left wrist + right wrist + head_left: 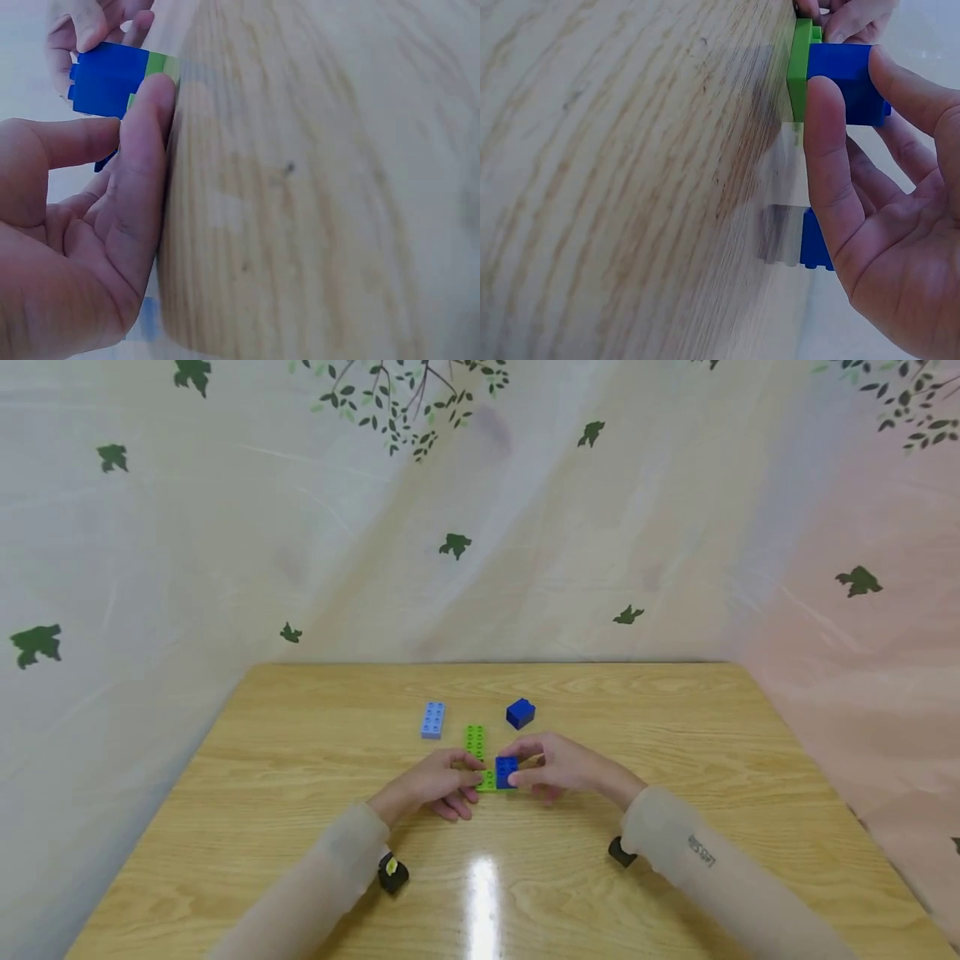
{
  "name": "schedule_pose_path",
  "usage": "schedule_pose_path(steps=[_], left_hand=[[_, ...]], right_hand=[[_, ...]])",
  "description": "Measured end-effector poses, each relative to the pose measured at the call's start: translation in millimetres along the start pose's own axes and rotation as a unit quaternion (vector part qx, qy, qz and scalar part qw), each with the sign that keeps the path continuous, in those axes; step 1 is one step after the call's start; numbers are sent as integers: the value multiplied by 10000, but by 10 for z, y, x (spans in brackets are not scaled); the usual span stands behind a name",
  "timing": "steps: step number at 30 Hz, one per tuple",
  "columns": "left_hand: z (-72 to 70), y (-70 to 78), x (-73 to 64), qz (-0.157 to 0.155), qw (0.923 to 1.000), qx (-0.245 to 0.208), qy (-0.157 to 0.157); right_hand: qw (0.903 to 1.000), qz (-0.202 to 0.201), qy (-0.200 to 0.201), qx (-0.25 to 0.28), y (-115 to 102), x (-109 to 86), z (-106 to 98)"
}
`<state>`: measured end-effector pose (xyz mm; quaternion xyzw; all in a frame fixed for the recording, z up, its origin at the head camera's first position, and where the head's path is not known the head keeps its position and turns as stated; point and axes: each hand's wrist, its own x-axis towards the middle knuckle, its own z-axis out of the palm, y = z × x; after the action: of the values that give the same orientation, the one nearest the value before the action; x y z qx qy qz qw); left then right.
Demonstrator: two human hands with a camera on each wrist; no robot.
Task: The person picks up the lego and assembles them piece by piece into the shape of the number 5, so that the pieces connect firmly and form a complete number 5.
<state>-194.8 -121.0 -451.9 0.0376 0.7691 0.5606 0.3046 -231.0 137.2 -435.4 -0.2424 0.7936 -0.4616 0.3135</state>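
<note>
Toward the middle of the table lies a flat green toy brick (491, 781), with a second studded green piece (475, 738) reaching away from its left part. On the right part of the green brick sits a dark blue brick (507, 772), studs up. My right hand (558, 766) grips this blue brick between thumb and curled fingers, and its fingertip (825, 94) lies at the joint of blue and green. From the other side my left hand (442, 781) pinches the left end of the green brick, its fingertips (156, 94) covering part of it.
Behind the hands, a light blue brick (432, 720) with studs up lies on the left. Another dark blue brick (521, 713) lies tipped on its side to the right. A leaf-patterned cloth (525, 602) hangs along the far edge of the wooden table (315, 710).
</note>
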Motion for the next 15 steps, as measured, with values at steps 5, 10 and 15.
schedule_pose_path(steps=[5, 10, 15], left_hand=[[0, 29, -18, 78, 9999, 58, -22], [-74, 79, -28, 324, 9988, 301, 196], [-206, 187, -62, 751, 9946, 296, 645]], right_hand=[[10000, 58, 4, 51, 22, 3, -13], [10000, 13, -11, 27, 21, 5, -17], [9999, -46, -86, -34, 23, 12, -25]])
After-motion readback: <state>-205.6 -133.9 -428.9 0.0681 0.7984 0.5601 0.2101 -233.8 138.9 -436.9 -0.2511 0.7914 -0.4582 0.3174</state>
